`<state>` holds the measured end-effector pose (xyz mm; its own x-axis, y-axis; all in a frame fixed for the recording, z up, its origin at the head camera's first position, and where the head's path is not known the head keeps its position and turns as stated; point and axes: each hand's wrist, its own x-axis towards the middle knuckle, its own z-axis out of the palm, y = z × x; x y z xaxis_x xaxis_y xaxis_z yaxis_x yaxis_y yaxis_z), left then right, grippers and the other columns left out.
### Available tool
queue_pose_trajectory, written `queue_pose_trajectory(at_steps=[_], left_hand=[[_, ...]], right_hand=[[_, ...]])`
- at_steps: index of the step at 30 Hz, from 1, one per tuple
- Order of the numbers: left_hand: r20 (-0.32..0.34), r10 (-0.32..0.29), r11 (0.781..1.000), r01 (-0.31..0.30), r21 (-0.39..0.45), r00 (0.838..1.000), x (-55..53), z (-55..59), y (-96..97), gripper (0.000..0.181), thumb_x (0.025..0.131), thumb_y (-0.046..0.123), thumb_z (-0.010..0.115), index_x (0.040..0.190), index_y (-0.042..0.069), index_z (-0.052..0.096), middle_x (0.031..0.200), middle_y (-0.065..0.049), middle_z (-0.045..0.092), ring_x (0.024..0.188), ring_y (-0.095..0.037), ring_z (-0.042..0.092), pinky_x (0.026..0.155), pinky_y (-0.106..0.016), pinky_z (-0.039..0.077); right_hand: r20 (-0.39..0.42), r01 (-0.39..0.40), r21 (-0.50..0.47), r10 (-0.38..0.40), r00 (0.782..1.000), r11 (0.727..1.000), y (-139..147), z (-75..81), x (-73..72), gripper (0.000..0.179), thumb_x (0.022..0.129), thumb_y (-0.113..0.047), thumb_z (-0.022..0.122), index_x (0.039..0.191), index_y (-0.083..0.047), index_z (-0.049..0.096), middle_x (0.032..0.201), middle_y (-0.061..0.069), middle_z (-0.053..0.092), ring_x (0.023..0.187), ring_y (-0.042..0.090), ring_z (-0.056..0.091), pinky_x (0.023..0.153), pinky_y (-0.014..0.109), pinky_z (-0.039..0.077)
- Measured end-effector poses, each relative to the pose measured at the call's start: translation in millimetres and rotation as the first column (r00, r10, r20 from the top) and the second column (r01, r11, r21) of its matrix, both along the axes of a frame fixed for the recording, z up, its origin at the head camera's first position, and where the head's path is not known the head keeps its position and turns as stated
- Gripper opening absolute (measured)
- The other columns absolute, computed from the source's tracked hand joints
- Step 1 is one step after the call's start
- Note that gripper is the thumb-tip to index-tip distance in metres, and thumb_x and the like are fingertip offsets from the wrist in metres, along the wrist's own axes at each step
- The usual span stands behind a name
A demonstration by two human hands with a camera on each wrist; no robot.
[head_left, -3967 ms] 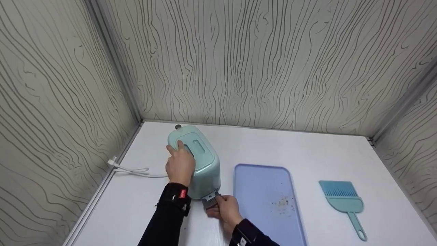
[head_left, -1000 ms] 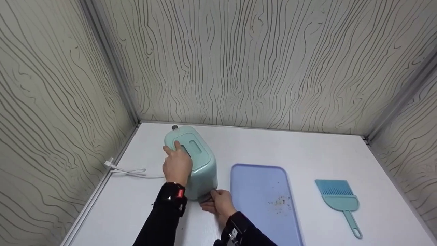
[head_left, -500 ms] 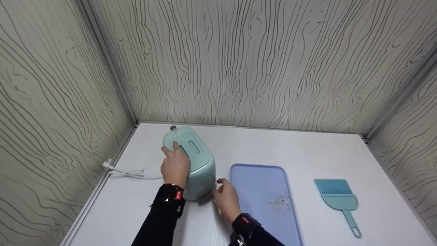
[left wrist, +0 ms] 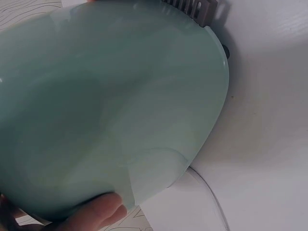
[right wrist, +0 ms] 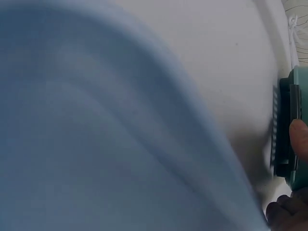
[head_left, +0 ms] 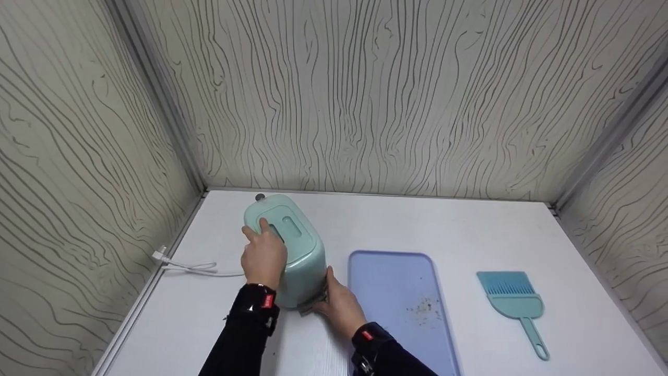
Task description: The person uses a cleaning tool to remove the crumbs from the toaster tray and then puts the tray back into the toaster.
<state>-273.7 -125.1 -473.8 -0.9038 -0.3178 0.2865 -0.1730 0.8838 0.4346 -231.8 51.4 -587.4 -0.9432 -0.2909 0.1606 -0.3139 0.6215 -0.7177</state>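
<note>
A mint-green toaster stands at the table's left side. My left hand grips it from its left, fingertips on its top near the slots; in the left wrist view, fingers lie along the toaster's body. At the near end, a grey slatted crumb tray juts a little from the base. My right hand holds the near right corner, one finger running up the side. In the right wrist view, a digit presses the dark edge strip, while other fingers curl lower down. The palm side is partly hidden.
Right of the toaster lies a lavender tray with scattered crumbs. Farther right is a teal dustpan-shaped brush. A white power cord lies left of the toaster. Wood-patterned walls close off the back and sides.
The crumb tray has slid mostly into the toaster's base. My right hand has shifted from pinching the tray's end to holding the near right corner. My left hand has kept its grip.
</note>
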Motion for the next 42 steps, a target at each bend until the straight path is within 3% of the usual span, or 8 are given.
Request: queue_pose_trajectory(at_steps=[6, 9, 13, 25, 31, 37, 42], left_hand=[[-0.024, 0.005, 1.0, -0.005, -0.015, 1.0, 0.9, -0.9, -3.5, 0.048, 0.099, 0.004, 0.046, 0.145, -0.01, 0.048, 0.135, -0.051, 0.042, 0.051, -0.033, 0.065, 0.043, -0.046, 0.055], [0.004, 0.01, 1.0, -0.01, -0.012, 1.0, 1.2, 0.7, -5.2, 0.048, 0.1, 0.006, 0.046, 0.146, -0.01, 0.047, 0.137, -0.051, 0.041, 0.053, -0.034, 0.066, 0.045, -0.047, 0.056], [0.032, 0.012, 1.0, -0.012, -0.012, 0.999, 1.3, 1.1, -6.0, 0.049, 0.101, 0.008, 0.046, 0.147, -0.009, 0.045, 0.138, -0.05, 0.04, 0.051, -0.032, 0.065, 0.044, -0.045, 0.055], [-0.027, 0.008, 0.999, -0.009, -0.037, 1.0, 1.4, 1.5, -3.0, 0.047, 0.1, 0.008, 0.048, 0.144, -0.01, 0.049, 0.134, -0.051, 0.043, 0.049, -0.03, 0.063, 0.042, -0.043, 0.054], [-0.016, -0.001, 1.0, 0.001, -0.03, 1.0, 0.5, 2.0, -2.3, 0.048, 0.101, 0.008, 0.048, 0.145, -0.01, 0.047, 0.135, -0.052, 0.042, 0.047, -0.027, 0.061, 0.04, -0.041, 0.052], [-0.006, -0.013, 1.0, 0.013, -0.028, 1.0, -0.4, 0.3, -1.1, 0.049, 0.099, 0.006, 0.047, 0.146, -0.01, 0.047, 0.136, -0.052, 0.041, 0.047, -0.03, 0.063, 0.04, -0.041, 0.053], [0.007, -0.014, 0.999, 0.014, -0.037, 1.0, -0.8, -0.5, -1.4, 0.049, 0.1, 0.006, 0.048, 0.146, -0.01, 0.046, 0.137, -0.052, 0.04, 0.046, -0.028, 0.062, 0.039, -0.04, 0.052]], right_hand=[[-0.068, -0.003, 0.017, 0.004, 0.998, 1.0, -3.4, -5.1, -2.0, 0.089, 0.08, -0.016, 0.086, 0.146, 0.018, 0.037, 0.132, 0.033, 0.061, 0.118, 0.043, 0.063, 0.102, 0.051, 0.051], [-0.087, -0.001, 0.027, 0.004, 0.996, 1.0, -6.0, -5.2, -2.4, 0.088, 0.079, -0.016, 0.086, 0.144, 0.019, 0.039, 0.128, 0.033, 0.063, 0.115, 0.043, 0.065, 0.1, 0.051, 0.052], [-0.082, 0.021, 0.05, -0.016, 0.996, 0.999, -9.0, -6.1, -2.3, 0.083, 0.08, -0.014, 0.085, 0.144, 0.018, 0.041, 0.129, 0.032, 0.063, 0.115, 0.043, 0.065, 0.099, 0.05, 0.052], [-0.085, 0.076, 0.04, -0.073, 0.994, 0.996, -9.9, -9.3, -5.7, 0.074, 0.082, -0.013, 0.083, 0.141, 0.016, 0.047, 0.127, 0.031, 0.065, 0.112, 0.043, 0.067, 0.097, 0.051, 0.054], [-0.172, 0.105, 0.086, -0.089, 0.981, 0.991, -10.2, -12.5, -7.1, 0.066, 0.082, -0.017, 0.083, 0.134, 0.011, 0.054, 0.115, 0.025, 0.071, 0.1, 0.038, 0.071, 0.086, 0.049, 0.058], [-0.317, 0.133, 0.164, -0.075, 0.945, 0.978, -7.8, -14.9, -9.3, 0.059, 0.081, -0.023, 0.081, 0.123, 0.01, 0.058, 0.099, 0.018, 0.073, 0.087, 0.033, 0.072, 0.074, 0.041, 0.06], [-0.311, 0.116, 0.157, -0.063, 0.948, 0.981, -7.4, -14.3, -10.7, 0.054, 0.08, -0.024, 0.082, 0.118, 0.007, 0.06, 0.096, 0.016, 0.073, 0.085, 0.031, 0.072, 0.073, 0.04, 0.06]])
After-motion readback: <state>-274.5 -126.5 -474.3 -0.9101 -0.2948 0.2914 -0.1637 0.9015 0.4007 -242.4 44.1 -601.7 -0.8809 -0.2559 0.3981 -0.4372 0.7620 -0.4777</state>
